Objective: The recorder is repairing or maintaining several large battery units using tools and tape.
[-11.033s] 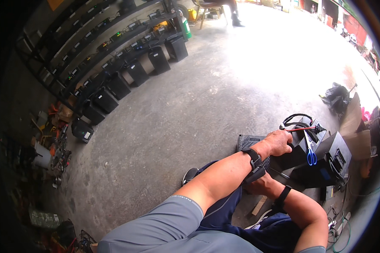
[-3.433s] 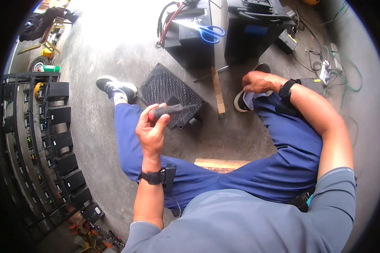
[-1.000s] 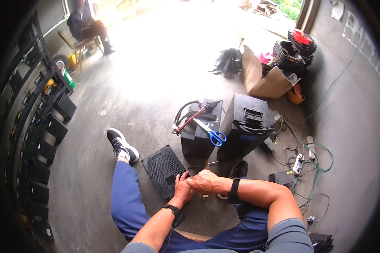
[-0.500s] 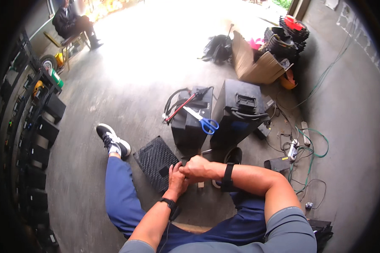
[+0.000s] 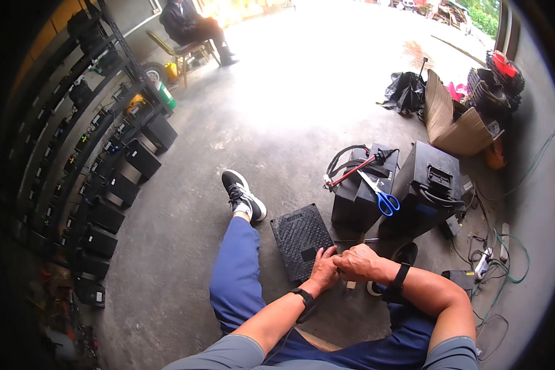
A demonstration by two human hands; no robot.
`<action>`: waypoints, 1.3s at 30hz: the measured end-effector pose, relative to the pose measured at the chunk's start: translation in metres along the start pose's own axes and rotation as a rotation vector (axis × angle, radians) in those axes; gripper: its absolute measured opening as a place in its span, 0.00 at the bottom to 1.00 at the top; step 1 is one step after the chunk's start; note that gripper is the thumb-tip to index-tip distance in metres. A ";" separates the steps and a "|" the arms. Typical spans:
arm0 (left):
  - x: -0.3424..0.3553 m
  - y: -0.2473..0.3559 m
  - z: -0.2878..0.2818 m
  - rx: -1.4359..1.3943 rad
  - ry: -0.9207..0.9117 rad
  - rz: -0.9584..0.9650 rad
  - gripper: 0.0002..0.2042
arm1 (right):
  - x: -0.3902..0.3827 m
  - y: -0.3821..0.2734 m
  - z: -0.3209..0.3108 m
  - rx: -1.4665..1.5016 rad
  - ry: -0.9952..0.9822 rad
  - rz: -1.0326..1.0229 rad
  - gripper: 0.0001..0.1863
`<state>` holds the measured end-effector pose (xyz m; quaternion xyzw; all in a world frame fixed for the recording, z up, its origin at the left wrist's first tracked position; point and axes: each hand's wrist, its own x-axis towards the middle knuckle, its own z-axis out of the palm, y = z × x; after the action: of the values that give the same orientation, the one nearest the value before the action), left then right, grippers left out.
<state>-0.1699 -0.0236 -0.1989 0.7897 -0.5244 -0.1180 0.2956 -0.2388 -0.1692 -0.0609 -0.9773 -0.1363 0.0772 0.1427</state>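
Observation:
A black panel with a ribbed, textured face (image 5: 299,231) lies in front of me, with a small smooth dark rectangle near its lower right edge. My left hand (image 5: 324,269) grips that lower right edge, fingertips on the top and the thumb side turned to the right. Pressed close beside it, my right hand (image 5: 357,263) is closed in a fist; whatever it holds is hidden by the fingers. A thin metal rod (image 5: 369,240) shows just beyond my knuckles. Below the right hand, a small pale block (image 5: 351,285) is partly visible.
Blue-handled scissors (image 5: 387,202) and cables rest on a black box (image 5: 354,206), with a taller black case (image 5: 420,200) alongside. Right: power strip (image 5: 484,263) and tangled wires. Left: a rack of black devices (image 5: 120,188). Farther off are a seated person (image 5: 194,28) and a cardboard box (image 5: 447,117).
My view has swung left, so everything sits farther right and more of the rack shows. Both hands stay together at the panel's edge, with little visible change in grip.

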 end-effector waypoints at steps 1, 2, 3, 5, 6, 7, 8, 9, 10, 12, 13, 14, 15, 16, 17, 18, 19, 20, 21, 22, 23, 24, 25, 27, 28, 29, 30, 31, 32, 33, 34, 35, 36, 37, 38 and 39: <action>0.001 0.001 -0.002 -0.004 -0.051 -0.015 0.17 | 0.000 -0.001 0.000 -0.001 0.006 -0.005 0.05; 0.003 0.002 -0.002 -0.009 -0.101 -0.032 0.19 | -0.001 -0.002 0.000 -0.007 -0.035 0.033 0.06; 0.002 0.002 0.000 -0.039 -0.027 -0.010 0.20 | 0.001 -0.004 -0.001 -0.014 -0.072 0.065 0.06; 0.001 -0.001 0.001 -0.005 -0.057 0.002 0.22 | 0.000 -0.007 0.001 -0.002 -0.035 0.045 0.07; 0.001 -0.001 0.001 -0.004 -0.083 -0.001 0.23 | -0.001 -0.005 0.004 0.000 -0.047 0.066 0.08; 0.000 0.002 0.001 -0.002 -0.068 0.000 0.20 | -0.001 -0.002 0.006 -0.002 -0.038 0.060 0.08; 0.003 0.001 0.001 -0.003 -0.060 0.005 0.17 | -0.002 0.003 0.007 0.008 -0.023 0.085 0.11; 0.003 0.002 0.003 0.014 -0.055 -0.012 0.16 | -0.003 0.006 0.008 0.017 -0.012 0.108 0.15; 0.003 0.003 0.004 0.031 -0.049 -0.029 0.16 | -0.003 0.008 0.007 0.013 -0.008 0.099 0.15; 0.001 0.002 0.004 0.009 -0.039 -0.034 0.16 | -0.005 0.010 0.006 0.030 -0.039 0.113 0.16; 0.002 0.002 0.003 -0.020 -0.039 -0.037 0.16 | -0.005 0.013 0.008 0.054 -0.025 0.059 0.17; 0.004 0.002 0.002 -0.013 -0.032 -0.038 0.16 | -0.004 0.014 0.008 0.050 -0.021 0.051 0.17; 0.003 0.005 0.002 -0.020 -0.054 -0.038 0.16 | -0.004 0.012 0.005 0.036 -0.061 0.044 0.17; 0.002 0.007 0.001 -0.026 -0.076 -0.038 0.16 | -0.004 0.011 0.004 0.022 -0.101 0.037 0.17; 0.002 0.007 -0.001 -0.021 -0.102 -0.032 0.17 | -0.002 0.011 0.005 0.012 -0.116 0.028 0.17; 0.003 0.006 -0.002 -0.016 -0.101 -0.035 0.17 | 0.000 0.009 0.005 0.013 -0.113 0.023 0.17; 0.004 0.006 -0.002 -0.007 -0.114 -0.044 0.17 | 0.001 0.009 0.003 0.017 -0.125 0.030 0.17; 0.003 0.005 -0.002 0.001 -0.127 -0.053 0.17 | 0.003 0.008 0.002 0.021 -0.137 0.037 0.17; 0.003 0.002 -0.001 0.003 -0.123 -0.054 0.17 | 0.004 0.008 0.004 0.018 -0.136 0.033 0.17; 0.002 -0.001 0.000 0.001 -0.115 -0.035 0.18 | 0.004 0.009 0.008 0.007 -0.120 0.023 0.16; 0.002 -0.003 0.002 -0.001 -0.107 -0.016 0.18 | 0.005 0.010 0.010 -0.003 -0.105 0.012 0.14; 0.001 -0.001 0.000 0.000 -0.108 -0.017 0.18 | 0.004 0.012 0.009 -0.002 -0.105 0.011 0.14; 0.001 0.002 -0.001 -0.015 -0.104 -0.020 0.19 | 0.003 0.014 0.007 0.011 -0.104 0.000 0.13; 0.000 0.008 -0.005 -0.028 -0.098 -0.023 0.19 | 0.001 0.016 -0.002 0.034 -0.069 -0.030 0.11; 0.000 0.010 -0.009 -0.063 -0.123 -0.027 0.19 | 0.002 0.016 -0.002 0.033 -0.068 -0.032 0.11; 0.000 0.012 -0.013 -0.098 -0.149 -0.031 0.18 | 0.002 0.017 0.000 0.010 -0.107 -0.031 0.12; -0.001 0.013 -0.017 -0.101 -0.150 -0.032 0.18 | 0.001 0.015 0.002 -0.011 -0.149 -0.026 0.13; 0.001 0.014 -0.021 -0.131 -0.175 -0.027 0.18 | -0.001 0.014 0.003 -0.010 -0.152 -0.025 0.13; 0.001 0.016 -0.023 -0.160 -0.200 -0.022 0.19 | -0.003 0.012 0.004 0.018 -0.131 -0.042 0.15; 0.000 0.012 -0.021 -0.160 -0.198 -0.026 0.19 | -0.002 0.009 0.004 0.045 -0.108 -0.066 0.18; 0.000 0.006 -0.017 -0.134 -0.204 -0.019 0.18 | -0.002 0.009 0.004 0.045 -0.110 -0.070 0.18; -0.001 0.002 -0.014 -0.108 -0.211 -0.011 0.18 | -0.001 0.009 0.005 0.040 -0.126 -0.003 0.18; -0.001 0.002 -0.013 -0.109 -0.212 -0.010 0.18 | -0.001 0.011 0.006 0.035 -0.142 0.069 0.18; 0.000 0.002 -0.012 -0.117 -0.224 -0.015 0.18 | -0.002 0.011 0.007 0.034 -0.143 0.071 0.18; 0.000 0.002 -0.011 -0.125 -0.236 -0.020 0.17 | -0.002 0.009 0.009 0.020 -0.145 0.107 0.19; 0.000 0.002 -0.011 -0.125 -0.236 -0.020 0.17 | -0.003 0.008 0.011 0.006 -0.146 0.142 0.21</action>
<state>-0.1663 -0.0208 -0.1888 0.7556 -0.5393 -0.2456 0.2792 -0.2419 -0.1745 -0.0736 -0.9758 -0.0768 0.1587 0.1295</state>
